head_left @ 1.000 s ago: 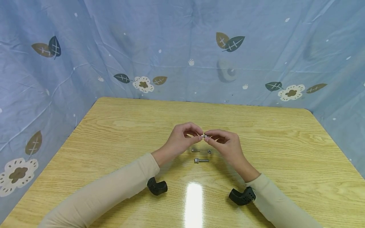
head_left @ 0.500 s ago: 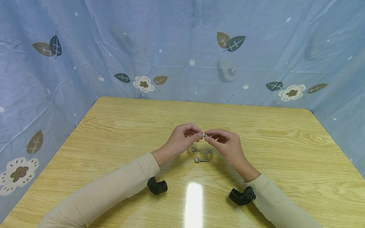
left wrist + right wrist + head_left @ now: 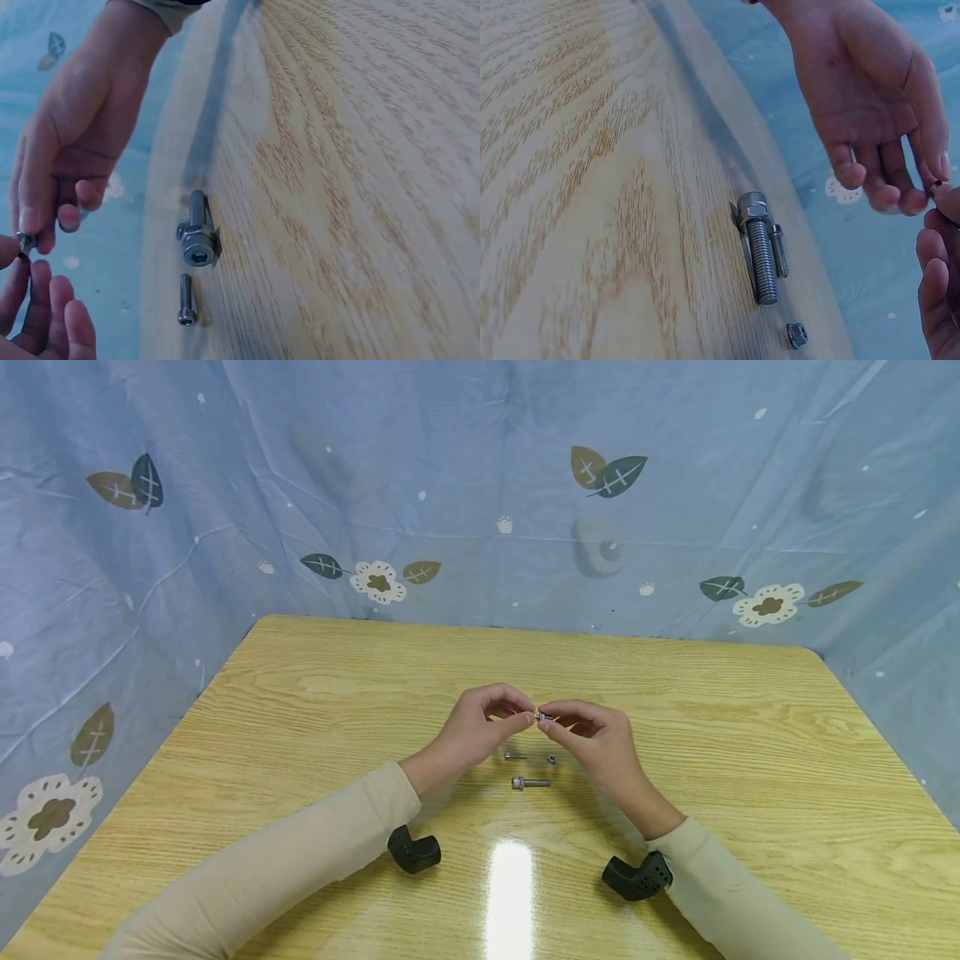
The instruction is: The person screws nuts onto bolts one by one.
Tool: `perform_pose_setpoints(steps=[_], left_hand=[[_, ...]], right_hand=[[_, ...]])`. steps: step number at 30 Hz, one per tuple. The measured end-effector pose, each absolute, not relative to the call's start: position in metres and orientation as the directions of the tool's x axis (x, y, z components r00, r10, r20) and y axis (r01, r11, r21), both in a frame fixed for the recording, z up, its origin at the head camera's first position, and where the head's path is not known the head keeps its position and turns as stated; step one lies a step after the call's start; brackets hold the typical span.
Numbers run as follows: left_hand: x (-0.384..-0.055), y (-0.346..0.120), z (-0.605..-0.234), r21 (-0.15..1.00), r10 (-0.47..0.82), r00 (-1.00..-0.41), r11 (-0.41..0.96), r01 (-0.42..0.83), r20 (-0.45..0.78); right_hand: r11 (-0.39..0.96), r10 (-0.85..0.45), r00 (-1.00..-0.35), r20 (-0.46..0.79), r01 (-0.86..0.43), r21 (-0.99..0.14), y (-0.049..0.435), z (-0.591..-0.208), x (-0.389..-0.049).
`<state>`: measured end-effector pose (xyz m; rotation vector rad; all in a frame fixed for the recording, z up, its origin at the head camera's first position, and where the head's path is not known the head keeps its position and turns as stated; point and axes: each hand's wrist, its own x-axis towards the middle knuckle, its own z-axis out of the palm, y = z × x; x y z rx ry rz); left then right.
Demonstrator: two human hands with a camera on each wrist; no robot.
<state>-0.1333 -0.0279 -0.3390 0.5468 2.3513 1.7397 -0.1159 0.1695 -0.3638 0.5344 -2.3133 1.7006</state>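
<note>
Out over the table, both hands meet at a small silver bolt [image 3: 542,717] with what looks like a nut on it. My left hand [image 3: 480,722] pinches its left end between thumb and forefinger. From the other side my right hand [image 3: 592,735] pinches it, with a thin end showing toward the right. Fingertips hide much of the small bolt. Below the hands lie a large socket-head bolt [image 3: 530,782] with a nut near its head, a thinner socket-head bolt [image 3: 515,756] and a loose flange nut [image 3: 796,335].
The wooden table [image 3: 337,693] reaches back to a blue patterned curtain [image 3: 465,485]. A black perforated bracket [image 3: 414,852] sits at the left cuff, and another black bracket [image 3: 637,877] at the right cuff. Light glares off the table's near part.
The fingertips have shifted slightly around the small bolt, and the left fingertips are a little closer to the right ones. Both arms and the parts on the table keep nearly the same place.
</note>
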Motion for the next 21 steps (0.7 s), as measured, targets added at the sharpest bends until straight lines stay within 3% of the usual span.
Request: perform_pose_setpoints(steps=[13, 21], left_hand=[[-0.1346, -0.0274, -0.3407, 0.946, 0.391, -0.912, 0.230, 0.228, 0.124], [-0.1344, -0.0274, -0.3410, 0.967, 0.392, -0.919, 0.219, 0.128, 0.033]], right_hand=[[0.266, -0.155, -0.908, 0.389, -0.417, -0.869, 0.1692, -0.3643, -0.1157], [0.265, -0.142, -0.906, 0.398, -0.422, -0.867, 0.1692, -0.3648, -0.1157]])
